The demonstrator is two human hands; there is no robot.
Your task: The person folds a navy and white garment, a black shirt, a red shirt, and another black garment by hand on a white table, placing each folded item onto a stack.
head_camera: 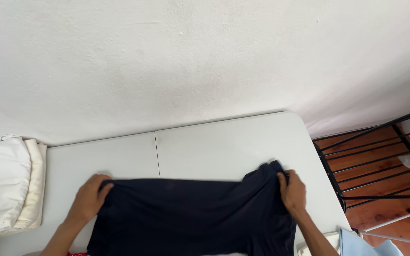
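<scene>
- Left hand (88, 198) sat on the near left part of the white folding table (214, 147), fingers curled shut, pinching the far left corner of the dark navy garment (193, 215).
- Right hand (292, 192) was on the near right part of the table, close to its right edge, fingers closed, gripping the far right corner of the garment; fabric bunched up into a small peak just above the knuckles.
- Garment was spread flat across the near half of the table, its far edge pulled roughly straight between the two hands, running parallel to the table's far edge; its near part ran out of the frame at the bottom.
- Both forearms came in from the bottom edge of the frame, one on each side of the garment.
- Table had a seam running front to back, a little left of centre; the garment's far edge crossed it.
- Stack of folded white and cream cloth (5, 187) lay at the left edge of the table, well apart from the garment, just beside the left hand's side.
- Far edge of the table was pushed against a white wall (191, 61).
- Black metal rack (376, 161) stood off the right edge of the table, over a reddish wooden floor (385, 218).
- Light blue cloth (361, 244) showed at the near right corner, below the right forearm; whether it touched the table, cannot tell.
- A small bit of red showed at the near edge by the left forearm; too small to tell what it was.
</scene>
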